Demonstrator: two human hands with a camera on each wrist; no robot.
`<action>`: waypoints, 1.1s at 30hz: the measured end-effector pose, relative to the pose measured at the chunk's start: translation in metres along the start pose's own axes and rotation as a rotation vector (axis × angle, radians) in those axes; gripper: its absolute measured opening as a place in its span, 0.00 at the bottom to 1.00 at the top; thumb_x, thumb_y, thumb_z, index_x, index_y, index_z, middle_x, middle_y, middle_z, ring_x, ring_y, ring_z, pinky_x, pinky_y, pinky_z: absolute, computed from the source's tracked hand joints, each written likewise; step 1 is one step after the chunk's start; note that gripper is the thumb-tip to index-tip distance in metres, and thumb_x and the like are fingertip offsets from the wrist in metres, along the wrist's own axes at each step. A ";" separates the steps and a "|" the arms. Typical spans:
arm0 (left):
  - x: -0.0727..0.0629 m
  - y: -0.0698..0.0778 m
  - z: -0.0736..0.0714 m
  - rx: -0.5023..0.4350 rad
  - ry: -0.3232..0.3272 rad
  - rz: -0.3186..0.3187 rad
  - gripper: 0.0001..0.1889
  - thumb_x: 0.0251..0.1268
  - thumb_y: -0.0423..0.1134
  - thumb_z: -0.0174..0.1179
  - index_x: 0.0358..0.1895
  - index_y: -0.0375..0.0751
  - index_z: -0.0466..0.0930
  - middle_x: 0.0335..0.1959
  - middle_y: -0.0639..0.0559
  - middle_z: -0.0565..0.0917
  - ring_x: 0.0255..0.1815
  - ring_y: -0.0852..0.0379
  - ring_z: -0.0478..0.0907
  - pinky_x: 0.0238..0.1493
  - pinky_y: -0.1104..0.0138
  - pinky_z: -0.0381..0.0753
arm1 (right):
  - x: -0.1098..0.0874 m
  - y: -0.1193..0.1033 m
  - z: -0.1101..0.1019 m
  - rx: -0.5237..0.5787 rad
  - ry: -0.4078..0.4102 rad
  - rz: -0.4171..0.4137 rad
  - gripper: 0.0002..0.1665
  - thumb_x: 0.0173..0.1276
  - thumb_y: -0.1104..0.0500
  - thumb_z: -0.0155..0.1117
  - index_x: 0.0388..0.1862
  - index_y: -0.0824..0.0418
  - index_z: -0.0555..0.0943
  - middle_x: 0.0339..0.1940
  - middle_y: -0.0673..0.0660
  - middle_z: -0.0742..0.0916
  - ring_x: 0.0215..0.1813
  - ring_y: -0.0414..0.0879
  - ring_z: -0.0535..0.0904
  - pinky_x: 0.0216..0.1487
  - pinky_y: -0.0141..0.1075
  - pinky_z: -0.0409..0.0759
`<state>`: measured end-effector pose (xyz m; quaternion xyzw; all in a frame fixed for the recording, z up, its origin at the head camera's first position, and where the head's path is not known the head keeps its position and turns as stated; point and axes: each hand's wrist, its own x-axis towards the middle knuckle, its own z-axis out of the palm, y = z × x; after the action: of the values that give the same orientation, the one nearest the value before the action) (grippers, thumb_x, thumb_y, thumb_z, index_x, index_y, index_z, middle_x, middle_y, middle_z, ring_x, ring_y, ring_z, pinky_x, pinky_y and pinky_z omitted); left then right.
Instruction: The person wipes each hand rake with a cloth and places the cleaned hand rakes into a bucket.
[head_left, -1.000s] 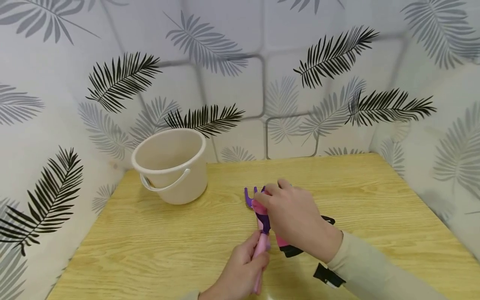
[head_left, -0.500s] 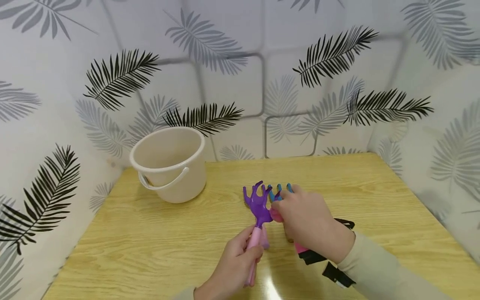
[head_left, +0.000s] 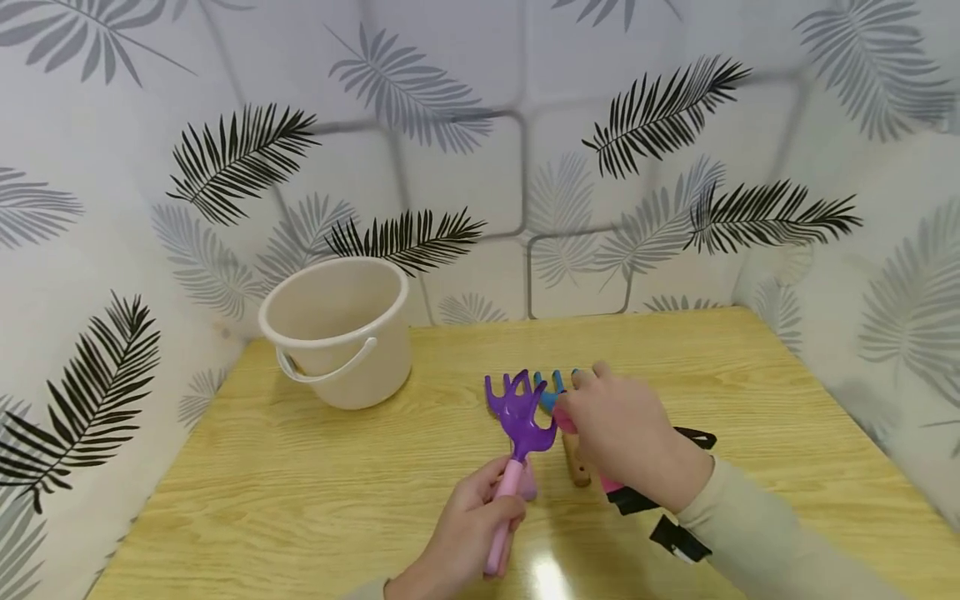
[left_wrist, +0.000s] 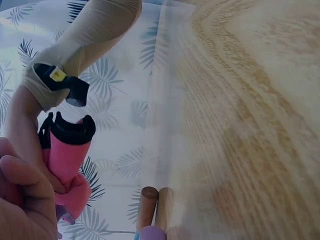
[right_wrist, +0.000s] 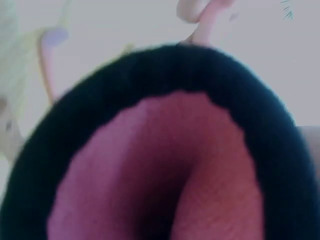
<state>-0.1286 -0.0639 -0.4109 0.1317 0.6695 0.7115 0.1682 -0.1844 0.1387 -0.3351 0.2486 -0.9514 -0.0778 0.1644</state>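
My left hand [head_left: 472, 521] grips the pink handle of a purple hand rake [head_left: 519, 414], its curved tines pointing up and away. Just right of it, my right hand [head_left: 626, 429] holds a pink garden glove [left_wrist: 70, 157] with a black cuff. The right wrist view looks into the glove's open cuff [right_wrist: 165, 65]. The rake's right tine is close to the glove; whether they touch I cannot tell. A second purple rake [head_left: 495, 400] lies on the table behind the held one, partly hidden. Beside it lies a blue rake [head_left: 550, 398], partly covered by my right hand.
A cream bucket [head_left: 360, 367] with its handle down stands at the back left of the wooden table [head_left: 300, 492]. A wooden handle [head_left: 576, 462] lies under my right hand. A black loop [head_left: 697, 437] shows past my right wrist. Leaf-patterned walls [head_left: 450, 183] surround the table.
My right hand has moved right with the glove, off the held rake's head, uncovering its purple tines and the blue rake. My left hand has shifted slightly left with its rake.
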 end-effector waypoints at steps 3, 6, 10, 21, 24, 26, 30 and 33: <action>0.000 0.000 0.002 0.009 0.003 0.009 0.31 0.67 0.31 0.52 0.73 0.28 0.62 0.24 0.53 0.74 0.10 0.62 0.67 0.08 0.72 0.69 | 0.002 0.006 0.003 -0.044 0.012 0.033 0.12 0.49 0.62 0.76 0.32 0.48 0.87 0.28 0.51 0.83 0.31 0.47 0.75 0.14 0.36 0.75; 0.000 0.000 0.003 0.013 0.011 -0.002 0.29 0.69 0.31 0.51 0.72 0.29 0.63 0.25 0.52 0.74 0.09 0.61 0.67 0.08 0.71 0.69 | 0.002 0.005 0.003 -0.057 0.029 0.018 0.11 0.50 0.62 0.76 0.31 0.46 0.87 0.28 0.50 0.83 0.31 0.47 0.75 0.12 0.37 0.73; 0.000 0.000 0.003 0.048 0.033 0.004 0.29 0.70 0.31 0.51 0.73 0.30 0.63 0.26 0.52 0.74 0.11 0.61 0.67 0.08 0.71 0.69 | 0.000 -0.002 -0.001 -0.017 0.054 -0.051 0.11 0.49 0.61 0.77 0.25 0.44 0.86 0.24 0.47 0.81 0.29 0.45 0.74 0.12 0.35 0.70; 0.000 0.003 -0.002 0.102 0.024 0.034 0.29 0.70 0.31 0.51 0.74 0.35 0.64 0.27 0.51 0.75 0.14 0.62 0.70 0.12 0.73 0.70 | -0.005 -0.020 -0.017 0.029 0.172 -0.157 0.13 0.49 0.62 0.74 0.21 0.45 0.79 0.21 0.46 0.77 0.26 0.43 0.69 0.11 0.32 0.63; 0.000 0.001 0.001 0.192 0.039 0.046 0.29 0.67 0.33 0.53 0.73 0.35 0.66 0.31 0.51 0.77 0.23 0.63 0.72 0.21 0.74 0.74 | -0.001 -0.020 -0.014 0.031 0.152 -0.145 0.12 0.49 0.61 0.74 0.21 0.45 0.81 0.22 0.47 0.77 0.25 0.43 0.67 0.12 0.31 0.62; 0.000 0.000 0.002 0.234 0.039 0.038 0.26 0.67 0.34 0.53 0.69 0.35 0.70 0.31 0.52 0.77 0.26 0.63 0.72 0.25 0.74 0.74 | 0.001 -0.021 -0.014 0.040 0.140 -0.141 0.11 0.48 0.63 0.74 0.22 0.45 0.82 0.22 0.47 0.78 0.25 0.44 0.67 0.12 0.31 0.62; 0.000 -0.001 0.003 0.224 0.023 -0.010 0.21 0.68 0.36 0.54 0.63 0.36 0.73 0.28 0.53 0.76 0.23 0.61 0.71 0.21 0.74 0.73 | 0.004 -0.020 -0.012 0.035 0.117 -0.121 0.13 0.46 0.65 0.72 0.26 0.46 0.86 0.24 0.48 0.81 0.26 0.44 0.69 0.12 0.32 0.64; 0.000 -0.002 0.004 0.200 0.025 -0.012 0.22 0.68 0.35 0.54 0.64 0.34 0.73 0.30 0.52 0.76 0.24 0.61 0.71 0.21 0.75 0.73 | 0.007 -0.018 -0.010 0.007 0.105 -0.095 0.13 0.46 0.65 0.71 0.29 0.48 0.87 0.26 0.50 0.82 0.28 0.44 0.71 0.12 0.33 0.68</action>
<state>-0.1265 -0.0599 -0.4129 0.1350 0.7398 0.6418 0.1500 -0.1784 0.1185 -0.3275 0.2977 -0.9289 -0.0690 0.2092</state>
